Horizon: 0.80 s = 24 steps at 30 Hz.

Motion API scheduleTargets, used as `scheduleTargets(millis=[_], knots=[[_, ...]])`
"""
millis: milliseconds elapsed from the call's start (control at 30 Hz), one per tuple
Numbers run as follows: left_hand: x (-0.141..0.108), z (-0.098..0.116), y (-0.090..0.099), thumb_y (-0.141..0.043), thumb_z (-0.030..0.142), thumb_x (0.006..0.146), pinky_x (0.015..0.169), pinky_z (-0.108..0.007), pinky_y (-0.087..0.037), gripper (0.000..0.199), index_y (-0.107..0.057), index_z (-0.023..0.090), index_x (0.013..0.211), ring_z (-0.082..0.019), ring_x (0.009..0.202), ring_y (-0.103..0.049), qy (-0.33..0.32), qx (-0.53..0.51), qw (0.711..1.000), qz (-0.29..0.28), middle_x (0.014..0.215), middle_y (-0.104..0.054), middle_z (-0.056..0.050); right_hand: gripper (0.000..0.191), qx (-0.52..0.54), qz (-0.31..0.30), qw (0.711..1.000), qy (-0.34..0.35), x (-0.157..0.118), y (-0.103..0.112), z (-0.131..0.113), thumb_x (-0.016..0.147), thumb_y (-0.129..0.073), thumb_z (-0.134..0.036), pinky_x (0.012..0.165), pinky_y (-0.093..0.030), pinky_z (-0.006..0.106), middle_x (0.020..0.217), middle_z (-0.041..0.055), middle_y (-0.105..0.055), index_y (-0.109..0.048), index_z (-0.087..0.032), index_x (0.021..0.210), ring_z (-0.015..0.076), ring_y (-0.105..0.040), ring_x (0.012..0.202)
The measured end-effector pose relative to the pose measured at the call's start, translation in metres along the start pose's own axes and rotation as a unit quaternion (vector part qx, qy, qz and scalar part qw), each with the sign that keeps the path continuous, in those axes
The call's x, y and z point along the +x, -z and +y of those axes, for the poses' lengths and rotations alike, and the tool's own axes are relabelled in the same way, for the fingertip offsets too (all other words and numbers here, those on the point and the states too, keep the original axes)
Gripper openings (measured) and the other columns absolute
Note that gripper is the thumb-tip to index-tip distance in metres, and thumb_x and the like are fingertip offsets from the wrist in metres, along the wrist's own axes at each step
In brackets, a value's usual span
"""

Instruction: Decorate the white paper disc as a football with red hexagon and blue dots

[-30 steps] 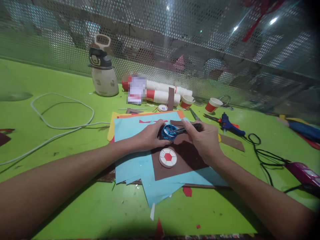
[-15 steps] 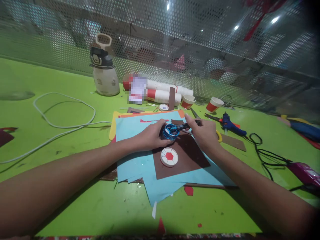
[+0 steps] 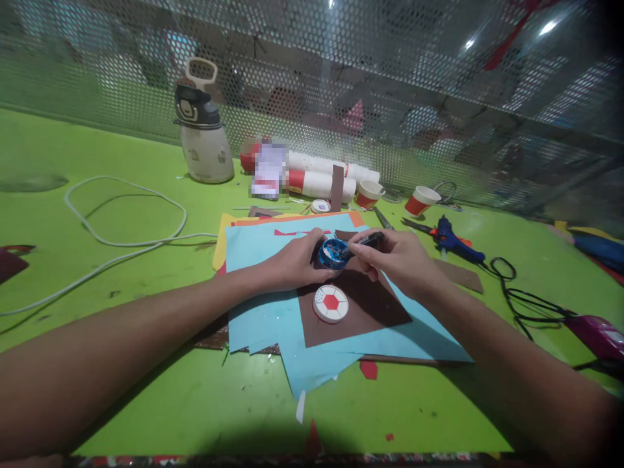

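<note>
My left hand (image 3: 299,260) is closed around a small jar (image 3: 332,261) smeared with blue inside, keeping it upright over brown paper (image 3: 355,312). Between the fingers of my right hand (image 3: 390,253) is a black marker (image 3: 368,244), slanted down to the left with its lower end at the jar's right rim. Whether that end touches the jar I cannot tell. Just below the jar lies a round white disc (image 3: 330,303) with a red hexagon and dark lines. Under the brown piece are light blue sheets (image 3: 263,318).
Behind the papers are stacked paper cups (image 3: 322,185), two single cups, one of them a red-and-white cup (image 3: 422,201), and a bottle (image 3: 207,149). A blue glue gun (image 3: 455,240) and its black cable lie to the right. A white cable (image 3: 127,244) loops on the left.
My right hand has turned and its fingers have shifted down the marker toward the jar. The marker's lower end has moved from over the jar's opening to its right rim.
</note>
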<state>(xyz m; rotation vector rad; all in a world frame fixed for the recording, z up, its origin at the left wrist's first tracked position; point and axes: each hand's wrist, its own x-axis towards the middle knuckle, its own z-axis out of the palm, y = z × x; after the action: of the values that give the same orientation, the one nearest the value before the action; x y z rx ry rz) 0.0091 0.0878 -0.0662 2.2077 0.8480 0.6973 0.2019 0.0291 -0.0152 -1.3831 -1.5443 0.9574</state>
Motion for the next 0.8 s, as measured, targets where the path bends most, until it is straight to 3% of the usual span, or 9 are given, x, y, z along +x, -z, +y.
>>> scheduleTargets(millis=[233,600,800], knots=[[0.0,0.003,0.002,-0.073,0.04,0.073,0.063,-0.029,-0.044,0.042,-0.045,0.021,0.097,-0.022,0.077,-0.063,0.003,0.004,1.0,-0.006,0.089,-0.065,-0.003,0.028,-0.113,0.066,0.984,0.122,-0.012,-0.001,-0.006,0.085,-0.064,-0.046,0.047,-0.045,0.026,0.049,-0.0042,-0.056,-0.063,-0.019,0.078,0.0114,-0.052,0.043],[0.001,0.002,0.002,-0.074,0.04,0.073,0.064,-0.03,-0.043,0.043,-0.047,0.019,0.099,-0.023,0.079,-0.063,0.003,-0.004,1.0,-0.008,0.089,-0.065,-0.004,0.028,-0.125,0.133,0.972,0.148,-0.01,0.002,-0.019,0.085,-0.064,-0.046,0.045,-0.041,0.026,0.049,-0.0035,-0.055,-0.062,-0.019,0.075,0.0109,-0.049,0.042],[0.0,0.003,0.002,-0.074,0.04,0.073,0.064,-0.03,-0.044,0.043,-0.046,0.021,0.099,-0.022,0.079,-0.063,0.005,-0.011,1.0,-0.012,0.086,-0.065,-0.002,0.033,-0.135,0.119,0.974,0.135,-0.012,0.007,-0.015,0.084,-0.064,-0.05,0.046,-0.042,0.026,0.05,-0.0037,-0.055,-0.058,-0.02,0.074,0.0114,-0.05,0.043]])
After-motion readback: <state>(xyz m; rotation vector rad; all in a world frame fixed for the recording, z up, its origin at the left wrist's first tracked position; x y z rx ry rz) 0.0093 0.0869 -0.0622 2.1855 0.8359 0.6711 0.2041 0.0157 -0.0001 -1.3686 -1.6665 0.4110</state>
